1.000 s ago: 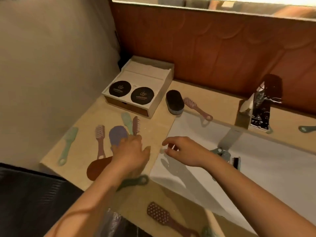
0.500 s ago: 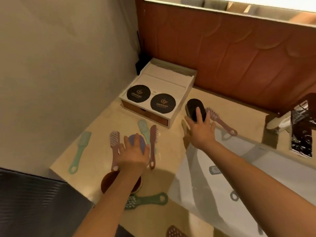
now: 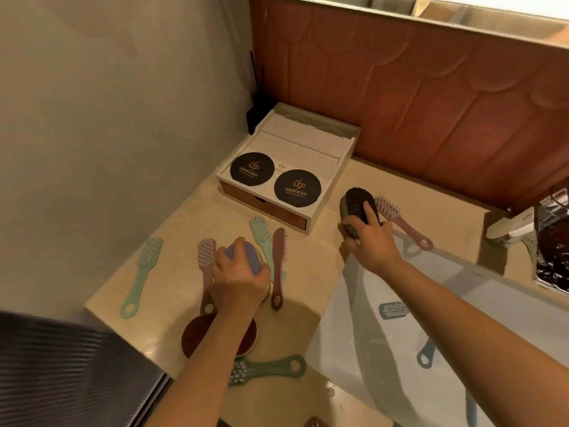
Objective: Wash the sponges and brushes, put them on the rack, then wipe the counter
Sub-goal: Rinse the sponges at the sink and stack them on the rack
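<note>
My left hand (image 3: 238,280) is closed around a purple sponge (image 3: 246,255) on the beige counter (image 3: 172,266). My right hand (image 3: 371,238) grips a black oval brush (image 3: 355,206) at the sink's back left corner. Around the left hand lie a pink brush (image 3: 205,257), a light green brush (image 3: 260,234), a dark pink brush (image 3: 278,260) and a mint brush (image 3: 143,272). A brown round sponge (image 3: 192,335) sits under my left forearm. A dark green brush (image 3: 268,369) lies near the front edge. Another pink brush (image 3: 400,221) lies right of the black one.
A white box (image 3: 308,143) with two black round lids stands at the back corner. The white sink (image 3: 385,380) holds a blue-grey brush (image 3: 394,310). A chrome faucet (image 3: 551,238) is at the right. Beige wall left, red-brown panel behind.
My right hand moved from resting over the black brush to gripping it. My left hand has closed over the purple sponge. The view shifted slightly.
</note>
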A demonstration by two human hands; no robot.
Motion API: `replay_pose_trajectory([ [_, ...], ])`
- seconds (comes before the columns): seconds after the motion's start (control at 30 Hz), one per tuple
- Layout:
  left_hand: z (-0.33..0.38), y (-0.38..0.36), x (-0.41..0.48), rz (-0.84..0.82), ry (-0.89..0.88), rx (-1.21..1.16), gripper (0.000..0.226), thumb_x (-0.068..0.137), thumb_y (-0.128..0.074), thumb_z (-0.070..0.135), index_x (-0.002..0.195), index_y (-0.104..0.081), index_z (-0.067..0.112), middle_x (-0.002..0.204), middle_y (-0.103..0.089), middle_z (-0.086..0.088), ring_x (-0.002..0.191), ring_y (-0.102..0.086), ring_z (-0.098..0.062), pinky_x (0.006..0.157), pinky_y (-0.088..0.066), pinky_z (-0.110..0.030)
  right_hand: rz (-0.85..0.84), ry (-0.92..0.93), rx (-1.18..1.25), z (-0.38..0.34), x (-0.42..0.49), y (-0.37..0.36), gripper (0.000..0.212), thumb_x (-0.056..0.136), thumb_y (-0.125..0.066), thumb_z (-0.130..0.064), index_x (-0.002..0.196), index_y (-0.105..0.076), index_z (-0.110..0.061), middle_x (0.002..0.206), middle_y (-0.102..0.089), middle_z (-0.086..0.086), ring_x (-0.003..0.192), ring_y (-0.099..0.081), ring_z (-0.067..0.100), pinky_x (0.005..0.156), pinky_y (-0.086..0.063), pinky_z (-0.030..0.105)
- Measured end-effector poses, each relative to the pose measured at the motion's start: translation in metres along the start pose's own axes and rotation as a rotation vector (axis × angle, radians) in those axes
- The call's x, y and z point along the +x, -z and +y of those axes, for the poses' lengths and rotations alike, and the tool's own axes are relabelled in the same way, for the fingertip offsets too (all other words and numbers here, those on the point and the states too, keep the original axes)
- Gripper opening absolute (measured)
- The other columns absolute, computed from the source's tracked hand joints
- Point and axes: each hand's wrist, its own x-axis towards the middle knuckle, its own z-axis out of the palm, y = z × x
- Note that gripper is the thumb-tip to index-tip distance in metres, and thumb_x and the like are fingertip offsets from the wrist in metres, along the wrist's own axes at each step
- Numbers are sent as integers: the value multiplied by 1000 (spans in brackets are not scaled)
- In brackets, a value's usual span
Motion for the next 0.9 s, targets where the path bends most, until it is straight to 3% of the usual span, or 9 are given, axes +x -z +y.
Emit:
replay_pose_trajectory([
  [0.13,16,28,-7,29,72,-420,55,89,-56,32,139,-37,19,137,-39,-13,122,-42,-29,86,-34,-26,182,0,523,-3,-25,13,27,89,-57,-15,115,-54,-21,142,-38,10,128,-37,35,100,-33,36],
  [0.2,29,43,-11,-38,107,-583,54,91,-54,30,142,-35,22,141,-38,-8,126,-42,-26,96,-35,-26,237,-49,887,-5,-42,21,21,89,-59,-12,106,-53,-22,120,-52,4,112,-52,27,85,-42,30],
  [0.27,43,56,-15,-153,159,-793,50,93,-51,30,141,-37,28,139,-43,-6,125,-45,-26,105,-39,-38,218,-245,1289,-4,-58,27,21,92,-56,-14,108,-50,-26,110,-54,3,95,-58,25,68,-46,29],
  [0.37,65,66,-28,-397,287,-1235,37,96,-46,28,132,-41,33,117,-57,-2,107,-56,-19,86,-50,-38,188,-523,1855,3,-85,30,34,96,-50,-19,129,-42,-25,102,-57,10,76,-61,22,47,-42,21],
  [0.43,78,65,-39,-522,374,-1470,26,96,-45,31,122,-48,35,109,-59,-2,99,-58,-18,77,-49,-34,222,-596,1946,8,-108,27,37,97,-48,-20,133,-38,-25,100,-59,13,76,-63,23,40,-41,17],
  [0.5,91,53,-49,-535,464,-1555,27,93,-49,36,119,-51,36,116,-59,-7,103,-58,-22,76,-50,-34,263,-630,1976,13,-136,22,35,98,-47,-21,132,-40,-26,98,-64,13,80,-66,25,42,-46,17],
  [0.6,110,39,-67,-594,601,-1635,23,90,-54,34,113,-56,31,110,-61,-9,99,-59,-22,72,-50,-34,295,-681,2054,21,-173,12,35,97,-49,-20,131,-46,-25,106,-68,13,90,-69,28,59,-58,22],
  [0.77,143,16,-102,-887,643,-1584,28,90,-54,33,112,-59,17,97,-65,-11,86,-62,-22,67,-50,-34,277,-709,2059,39,-204,7,48,92,-55,-10,134,-46,-31,119,-64,10,93,-69,26,71,-57,31],
  [0.9,162,-11,-128,-906,578,-1531,37,90,-56,31,119,-57,8,112,-64,-16,101,-62,-27,84,-52,-39,332,-582,1939,46,-222,12,46,93,-52,-5,132,-48,-29,120,-62,5,100,-67,18,82,-58,34],
])
